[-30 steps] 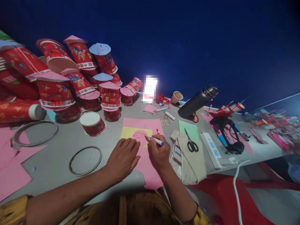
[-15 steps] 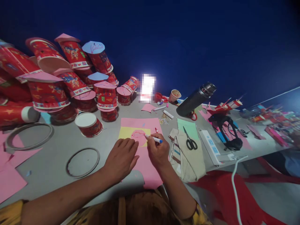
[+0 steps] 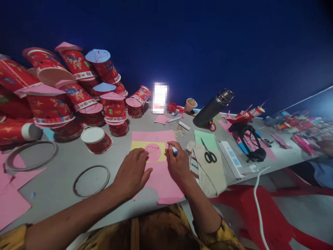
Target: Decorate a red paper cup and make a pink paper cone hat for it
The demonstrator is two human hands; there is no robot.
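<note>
A round pink paper with red marker lines lies on a yellow sheet, which rests on a larger pink sheet. My left hand lies flat at the left side of the round paper, thumb spread from the fingers. At the right side, my right hand is closed around a marker with a blue end; its tip is hidden. Black scissors lie to the right on beige cloth and a green sheet.
Stacked red paper cups fill the left. Two grey rings lie nearer me. A dark flask, a power strip and a black strap item stand or lie to the right. A glowing screen is at the back.
My right hand has shifted slightly right, off the round paper, and the marker has turned in it. My left hand has moved a little left and lower. The view has shifted slightly.
</note>
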